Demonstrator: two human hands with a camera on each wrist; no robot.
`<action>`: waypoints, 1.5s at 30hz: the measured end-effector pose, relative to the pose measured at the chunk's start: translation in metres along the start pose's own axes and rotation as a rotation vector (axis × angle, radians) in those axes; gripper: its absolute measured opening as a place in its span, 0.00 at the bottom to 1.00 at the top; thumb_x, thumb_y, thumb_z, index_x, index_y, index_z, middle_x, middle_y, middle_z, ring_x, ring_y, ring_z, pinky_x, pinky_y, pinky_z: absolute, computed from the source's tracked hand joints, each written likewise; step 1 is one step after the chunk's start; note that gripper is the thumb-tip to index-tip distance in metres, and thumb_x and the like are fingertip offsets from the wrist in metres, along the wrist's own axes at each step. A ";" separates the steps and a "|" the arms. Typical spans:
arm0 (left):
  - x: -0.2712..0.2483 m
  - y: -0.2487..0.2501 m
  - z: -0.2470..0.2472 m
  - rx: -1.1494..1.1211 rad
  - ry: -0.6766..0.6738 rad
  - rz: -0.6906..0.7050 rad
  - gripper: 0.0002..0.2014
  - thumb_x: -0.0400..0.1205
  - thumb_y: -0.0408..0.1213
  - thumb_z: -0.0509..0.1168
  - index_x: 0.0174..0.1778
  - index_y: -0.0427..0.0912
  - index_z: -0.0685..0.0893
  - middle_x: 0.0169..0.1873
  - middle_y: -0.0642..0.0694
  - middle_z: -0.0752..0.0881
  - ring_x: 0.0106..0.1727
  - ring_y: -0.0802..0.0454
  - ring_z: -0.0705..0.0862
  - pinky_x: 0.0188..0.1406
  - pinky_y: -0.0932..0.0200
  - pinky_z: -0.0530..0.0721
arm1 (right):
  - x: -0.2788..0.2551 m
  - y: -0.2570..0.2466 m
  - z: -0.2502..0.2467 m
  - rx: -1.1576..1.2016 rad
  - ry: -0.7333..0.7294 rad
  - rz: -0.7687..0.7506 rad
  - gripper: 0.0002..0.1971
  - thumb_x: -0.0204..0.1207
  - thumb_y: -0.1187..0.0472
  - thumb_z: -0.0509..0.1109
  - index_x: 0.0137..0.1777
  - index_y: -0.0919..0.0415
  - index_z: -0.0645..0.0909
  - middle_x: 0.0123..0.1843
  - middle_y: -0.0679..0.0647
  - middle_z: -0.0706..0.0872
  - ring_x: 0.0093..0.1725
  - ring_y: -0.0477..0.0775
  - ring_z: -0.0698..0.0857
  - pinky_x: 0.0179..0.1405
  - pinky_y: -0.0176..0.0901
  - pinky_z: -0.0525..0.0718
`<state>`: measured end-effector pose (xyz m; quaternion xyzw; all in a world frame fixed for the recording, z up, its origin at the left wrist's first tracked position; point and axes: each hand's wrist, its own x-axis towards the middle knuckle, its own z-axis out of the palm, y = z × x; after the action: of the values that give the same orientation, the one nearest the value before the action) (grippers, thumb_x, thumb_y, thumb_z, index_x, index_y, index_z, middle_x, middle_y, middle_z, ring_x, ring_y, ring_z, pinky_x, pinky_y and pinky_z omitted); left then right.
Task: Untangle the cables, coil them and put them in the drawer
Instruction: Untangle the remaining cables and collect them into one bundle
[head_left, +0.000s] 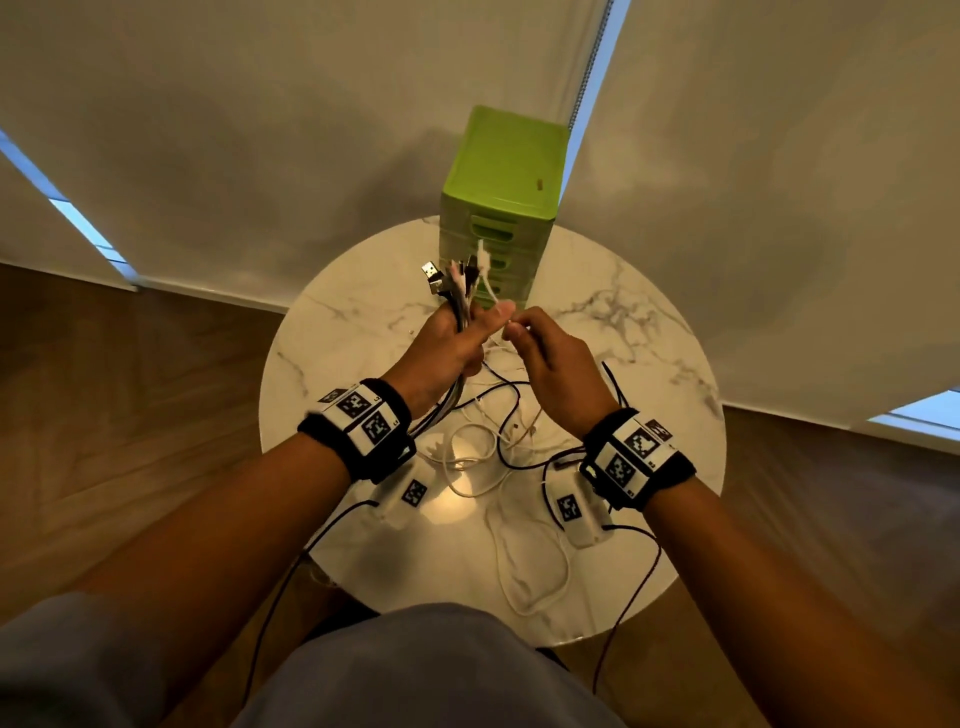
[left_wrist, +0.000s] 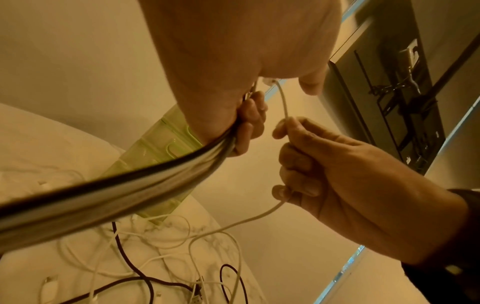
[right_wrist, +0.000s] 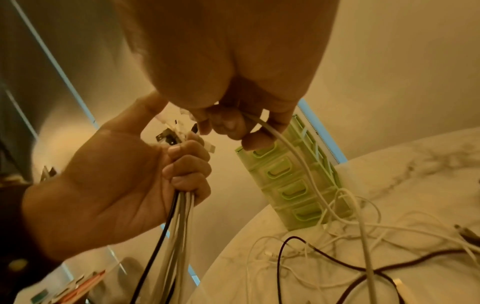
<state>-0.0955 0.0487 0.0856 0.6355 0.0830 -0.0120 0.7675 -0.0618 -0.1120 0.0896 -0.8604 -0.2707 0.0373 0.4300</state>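
Our left hand (head_left: 447, 343) squeezes a bunch of cables (right_wrist: 179, 207). Our right hand (head_left: 550, 358) pinches one white cable (left_wrist: 284, 102). They are light and floppy, so we hold near the plugs, above the tabletop (head_left: 649, 332).

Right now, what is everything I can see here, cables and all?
Cable bundle: several cables, white, grey and black, gripped upright with the plugs on top, above the table.
White cable: one, running from the bundle through the other hand down to the table.
Loose cables: several, white and dark, count unclear, tangled on the table.
Drawer unit: one, green, several drawers, all closed, at the table's far edge.
Table: one, round, white marble pattern.
Blinds: pale, behind the table.
Floor: brown wood.
Wrist bands: two, black with printed markers.
Left hand: grips the cable bundle.
Right hand: pinches the white cable.
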 end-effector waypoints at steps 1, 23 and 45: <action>0.000 0.001 0.002 0.002 0.035 -0.007 0.13 0.87 0.48 0.68 0.43 0.48 0.74 0.26 0.54 0.66 0.24 0.57 0.62 0.27 0.59 0.61 | 0.001 -0.002 0.001 -0.026 -0.032 -0.002 0.08 0.90 0.54 0.60 0.55 0.55 0.79 0.39 0.43 0.82 0.37 0.41 0.80 0.38 0.38 0.74; 0.033 0.073 -0.052 -0.034 0.407 0.148 0.19 0.91 0.46 0.58 0.33 0.48 0.72 0.21 0.52 0.74 0.22 0.55 0.65 0.24 0.58 0.59 | -0.040 0.085 0.036 -0.153 -0.450 0.249 0.20 0.90 0.45 0.50 0.47 0.53 0.78 0.43 0.57 0.87 0.41 0.62 0.87 0.49 0.59 0.86; 0.021 0.054 -0.045 -0.051 0.347 0.164 0.18 0.95 0.45 0.49 0.41 0.42 0.72 0.26 0.52 0.78 0.28 0.45 0.89 0.24 0.59 0.83 | -0.024 0.015 0.026 0.155 -0.525 0.118 0.22 0.90 0.45 0.51 0.42 0.57 0.76 0.30 0.44 0.77 0.28 0.40 0.75 0.33 0.34 0.74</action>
<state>-0.0728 0.1053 0.1267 0.6130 0.1622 0.1624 0.7560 -0.0836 -0.1122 0.0579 -0.8002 -0.3186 0.3048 0.4066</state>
